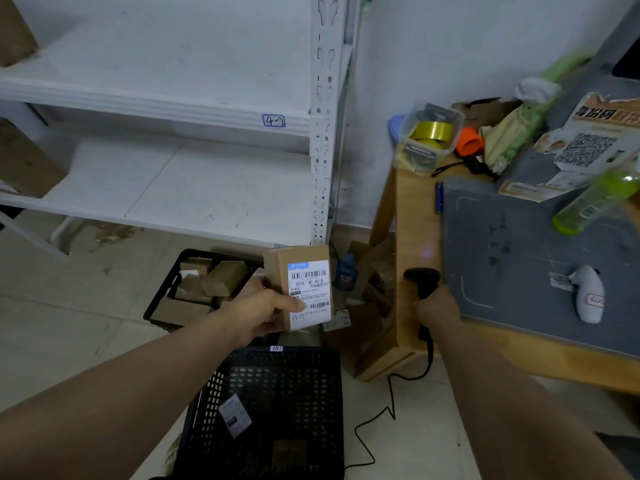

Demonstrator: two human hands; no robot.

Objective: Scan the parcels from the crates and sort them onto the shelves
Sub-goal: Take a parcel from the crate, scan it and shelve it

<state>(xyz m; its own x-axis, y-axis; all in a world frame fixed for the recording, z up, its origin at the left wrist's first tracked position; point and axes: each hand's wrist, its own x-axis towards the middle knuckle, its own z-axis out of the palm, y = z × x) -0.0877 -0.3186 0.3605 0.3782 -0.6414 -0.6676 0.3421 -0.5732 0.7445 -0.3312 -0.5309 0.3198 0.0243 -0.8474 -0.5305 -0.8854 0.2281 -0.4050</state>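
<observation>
- Fingers of the left hand [263,306] curl round a brown cardboard parcel [277,271], held upright in the air above the floor. It sits between the far black plastic crate [162,289], which has more parcels in it, and the near black plastic crate [277,386].
- The thumb [293,305] presses on the lower part of the white shipping label [309,292], close to the lower barcode. The upper barcode is uncovered, so that is the better one to aim at.
- The right hand [437,306] has its fingers wrapped round the grip of a black handheld scanner [420,277], just beside the edge of the wooden desk [412,209].
- The scanner's head appears to face forward along the desk, not at the label. Swing it left towards the parcel, or tilt the label to meet it.
- Keep the label flat to the beam and hold the parcel steady.
- The black cable [391,396] trails across the floor beside the near crate, so leave it slack.
- The white metal shelves [173,109] stand ahead, one marked "4-2". Match the label's code before placing.
</observation>
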